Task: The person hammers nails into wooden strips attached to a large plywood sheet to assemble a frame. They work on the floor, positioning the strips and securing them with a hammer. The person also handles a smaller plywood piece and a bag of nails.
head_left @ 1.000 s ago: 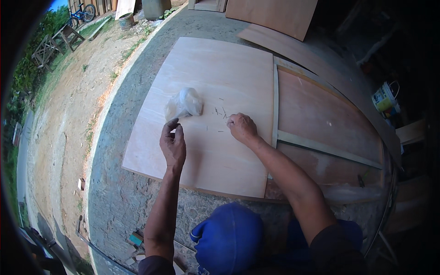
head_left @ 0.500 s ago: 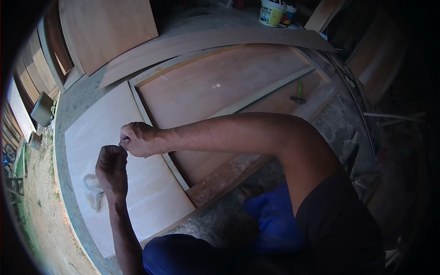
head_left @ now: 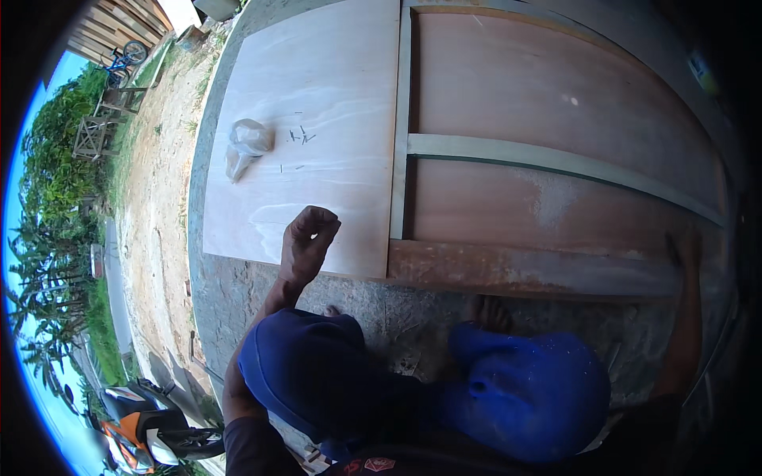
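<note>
My left hand point(head_left: 308, 242) is closed in a pinch above the near edge of a pale plywood sheet point(head_left: 333, 63). Whatever its fingertips hold is too small to make out. Several thin nails point(head_left: 302, 136) lie loose on the sheet, beside a crumpled clear plastic bag point(head_left: 251, 139). Far to the right, my right hand point(head_left: 687, 244) reaches down to the brown panel inside a wooden frame point(head_left: 508, 151). Its thumb and fingers look apart, though it is dim there. No hammer shows near it; the hand may cover that spot.
The frame's near rail point(head_left: 476, 266) is worn and reddish brown, running just beyond my feet and blue-clad knees point(head_left: 540, 389). Bare ground point(head_left: 151, 230) lies outside to the left, with a parked motorcycle point(head_left: 151, 432) and a blue bicycle point(head_left: 127, 57).
My hands were together over the plywood; the right has swung far right to the frame's end. My left stays pinched. The view has shifted, and the green-handled hammer seen before no longer shows.
</note>
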`<state>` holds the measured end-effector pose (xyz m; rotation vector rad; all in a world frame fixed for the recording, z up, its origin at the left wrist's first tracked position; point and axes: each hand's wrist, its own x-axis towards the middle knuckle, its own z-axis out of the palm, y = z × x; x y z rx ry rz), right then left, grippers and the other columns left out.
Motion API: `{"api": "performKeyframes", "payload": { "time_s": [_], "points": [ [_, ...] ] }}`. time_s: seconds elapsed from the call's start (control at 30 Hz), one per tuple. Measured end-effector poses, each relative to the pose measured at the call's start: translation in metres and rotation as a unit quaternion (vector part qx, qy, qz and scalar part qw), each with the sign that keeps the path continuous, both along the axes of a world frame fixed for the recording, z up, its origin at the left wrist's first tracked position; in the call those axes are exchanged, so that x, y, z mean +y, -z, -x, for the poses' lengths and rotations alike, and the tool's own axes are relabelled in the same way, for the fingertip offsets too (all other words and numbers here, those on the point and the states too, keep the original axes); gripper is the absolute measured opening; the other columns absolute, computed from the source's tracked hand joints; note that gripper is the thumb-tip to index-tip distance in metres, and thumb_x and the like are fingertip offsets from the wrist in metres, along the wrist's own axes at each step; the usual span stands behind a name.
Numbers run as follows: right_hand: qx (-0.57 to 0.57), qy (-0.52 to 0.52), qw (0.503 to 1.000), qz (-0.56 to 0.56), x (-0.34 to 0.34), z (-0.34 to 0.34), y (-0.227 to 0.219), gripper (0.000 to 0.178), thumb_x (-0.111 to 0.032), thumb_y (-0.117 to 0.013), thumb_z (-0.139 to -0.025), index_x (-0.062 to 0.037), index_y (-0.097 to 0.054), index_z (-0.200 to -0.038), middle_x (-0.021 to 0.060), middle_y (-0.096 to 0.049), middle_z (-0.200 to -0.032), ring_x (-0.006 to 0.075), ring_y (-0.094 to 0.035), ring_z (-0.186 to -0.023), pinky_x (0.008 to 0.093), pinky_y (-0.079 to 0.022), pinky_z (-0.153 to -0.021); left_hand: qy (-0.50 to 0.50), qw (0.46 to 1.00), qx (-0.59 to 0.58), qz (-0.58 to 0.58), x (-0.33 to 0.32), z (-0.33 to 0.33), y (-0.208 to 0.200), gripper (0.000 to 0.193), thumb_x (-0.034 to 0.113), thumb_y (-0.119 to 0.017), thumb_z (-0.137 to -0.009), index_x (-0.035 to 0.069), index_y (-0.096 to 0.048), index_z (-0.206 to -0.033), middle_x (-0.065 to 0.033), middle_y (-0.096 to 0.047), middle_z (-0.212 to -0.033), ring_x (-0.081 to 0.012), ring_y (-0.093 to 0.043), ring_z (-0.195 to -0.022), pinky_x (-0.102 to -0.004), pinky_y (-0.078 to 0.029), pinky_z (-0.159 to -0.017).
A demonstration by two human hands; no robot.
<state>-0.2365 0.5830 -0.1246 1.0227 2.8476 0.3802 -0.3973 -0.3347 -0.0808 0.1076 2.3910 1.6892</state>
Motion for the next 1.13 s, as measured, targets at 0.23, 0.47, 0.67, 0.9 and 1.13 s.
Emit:
{"api": "performKeyframes", "payload": {
  "time_s": [0.23, 0.47, 0.67, 0.9, 1.13],
  "points": [
    [0.033, -0.079, 0.899, 0.429, 0.048, -0.04, 0.013, 0.041, -0.021, -0.038, -0.104, 0.0011, -0.054, -0.135, 0.0197, -0.064, -0.119, 0.0243, -0.059, -0.109, 0.036, -0.045, -0.097, -0.017, 0.999, 0.03, 0.034, 0.012, -0.089, 0.037, 0.016, 0.002, -0.068, -0.09, 0.009, -0.061, -0.102, -0.0062, -0.071, -0.102, -0.0178, -0.061, -0.119, -0.0463, -0.025, -0.119],
    [-0.148, -0.246, 0.952, -0.104, 0.006, -0.018, -0.004, 0.049, -0.025, -0.06, -0.092, -0.0021, -0.055, -0.135, 0.0242, -0.055, -0.136, 0.0415, -0.05, -0.128, 0.0507, -0.037, -0.11, 0.024, 0.997, 0.056, 0.037, 0.018, -0.09, 0.047, 0.017, 0.005, -0.072, -0.088, 0.012, -0.058, -0.094, -0.0046, -0.073, -0.099, -0.0201, -0.06, -0.123, -0.0524, -0.012, -0.123],
    [-0.169, -0.128, 0.971, 0.112, -0.206, 0.052, -0.075, 0.048, -0.031, -0.055, -0.098, -0.0033, -0.051, -0.137, 0.024, -0.054, -0.137, 0.045, -0.051, -0.125, 0.0468, -0.042, -0.103, -0.051, 0.991, 0.088, 0.086, 0.035, -0.109, 0.047, 0.02, 0.007, -0.074, -0.086, 0.013, -0.057, -0.094, -0.0033, -0.073, -0.102, -0.0159, -0.069, -0.103, -0.0524, -0.019, -0.12],
    [0.075, -0.191, 0.817, 0.539, -0.433, 0.06, -0.088, 0.048, -0.004, -0.049, -0.098, -0.0008, -0.042, -0.145, 0.0176, -0.061, -0.12, 0.0253, -0.062, -0.106, 0.0365, -0.048, -0.092, -0.045, 0.982, 0.165, 0.075, 0.044, -0.103, 0.064, 0.027, 0.006, -0.076, -0.085, 0.014, -0.053, -0.096, -0.0063, -0.074, -0.104, -0.0189, -0.072, -0.091, -0.0517, -0.026, -0.117],
    [0.115, -0.603, 0.592, 0.523, -0.582, 0.075, -0.058, 0.058, 0.001, -0.057, -0.092, -0.0046, -0.044, -0.147, 0.0271, -0.062, -0.126, 0.0396, -0.066, -0.11, 0.0436, -0.053, -0.091, -0.045, 0.983, 0.171, 0.057, 0.037, -0.107, 0.066, 0.029, 0.007, -0.076, -0.086, 0.013, -0.051, -0.1, -0.0076, -0.074, -0.105, -0.0215, -0.072, -0.097, -0.0529, -0.03, -0.115]
  ]
}}
